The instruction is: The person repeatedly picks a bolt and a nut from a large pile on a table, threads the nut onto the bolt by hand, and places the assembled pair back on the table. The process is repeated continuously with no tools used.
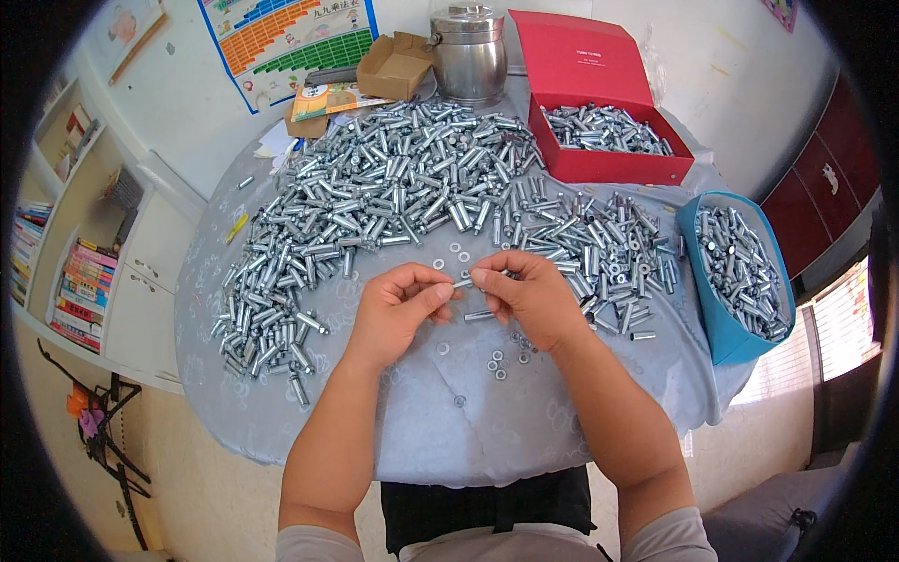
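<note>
My left hand and my right hand meet over the middle of the cloth-covered table. Between their fingertips they pinch one small silver metal sleeve. Another sleeve lies just under my right palm. Several small washers and nuts are scattered on the cloth below my right hand. A big heap of the same silver sleeves spreads across the far half of the table, and a smaller heap lies to the right of my hands.
A red box with its lid up holds sleeves at the back right. A blue bin of sleeves stands at the right edge. A steel pot and a cardboard box stand at the back. Bookshelves are on the left.
</note>
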A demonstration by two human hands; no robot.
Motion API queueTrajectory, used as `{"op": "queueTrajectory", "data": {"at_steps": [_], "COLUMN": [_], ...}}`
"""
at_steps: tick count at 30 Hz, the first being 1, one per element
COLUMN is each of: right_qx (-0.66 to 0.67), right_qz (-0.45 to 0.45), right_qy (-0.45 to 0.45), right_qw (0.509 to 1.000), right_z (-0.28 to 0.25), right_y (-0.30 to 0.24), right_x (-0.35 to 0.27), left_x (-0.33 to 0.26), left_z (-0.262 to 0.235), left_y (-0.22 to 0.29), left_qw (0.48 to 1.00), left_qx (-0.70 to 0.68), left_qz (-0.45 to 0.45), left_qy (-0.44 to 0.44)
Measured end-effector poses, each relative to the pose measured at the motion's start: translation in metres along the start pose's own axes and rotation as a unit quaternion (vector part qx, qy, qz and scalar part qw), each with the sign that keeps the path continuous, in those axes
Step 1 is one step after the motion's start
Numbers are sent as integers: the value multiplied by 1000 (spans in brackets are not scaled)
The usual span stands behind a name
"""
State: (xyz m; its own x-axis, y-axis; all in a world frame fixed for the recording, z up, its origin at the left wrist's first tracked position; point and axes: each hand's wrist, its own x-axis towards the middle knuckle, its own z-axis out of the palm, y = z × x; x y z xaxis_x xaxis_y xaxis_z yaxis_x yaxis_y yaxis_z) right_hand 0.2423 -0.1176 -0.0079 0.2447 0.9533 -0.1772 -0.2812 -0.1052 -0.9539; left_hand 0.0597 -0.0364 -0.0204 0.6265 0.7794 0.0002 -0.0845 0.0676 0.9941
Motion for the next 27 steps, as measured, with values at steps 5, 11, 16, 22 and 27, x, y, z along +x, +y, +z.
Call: {"op": "queueTrajectory", "data": {"at_steps": [5,11,16,22,27], "right_qx": [-120,-361,-496,-573,-510], "right_qz": [-108,-373,-390,-364,-463], "right_qy": [183,381,370,408,434], "right_qw": [970,765,682,611,581], "right_z": [-7,-47,-60,-60,-51], "right_y": [-10,-17,-14,-16,-26], "right_x": [-1,9,13,7,10], "left_x": [1,-13,-15,-8,-5], "left_z": [-16,-37,-30,-28,-7], "left_y": [6,36,33,12,8], "left_qw": [971,807,774,907,982], "left_qx": [150,551,620,396,167], "left_qz": [43,-87,-68,28,33], "left_qy": [180,194,113,140,78]}}
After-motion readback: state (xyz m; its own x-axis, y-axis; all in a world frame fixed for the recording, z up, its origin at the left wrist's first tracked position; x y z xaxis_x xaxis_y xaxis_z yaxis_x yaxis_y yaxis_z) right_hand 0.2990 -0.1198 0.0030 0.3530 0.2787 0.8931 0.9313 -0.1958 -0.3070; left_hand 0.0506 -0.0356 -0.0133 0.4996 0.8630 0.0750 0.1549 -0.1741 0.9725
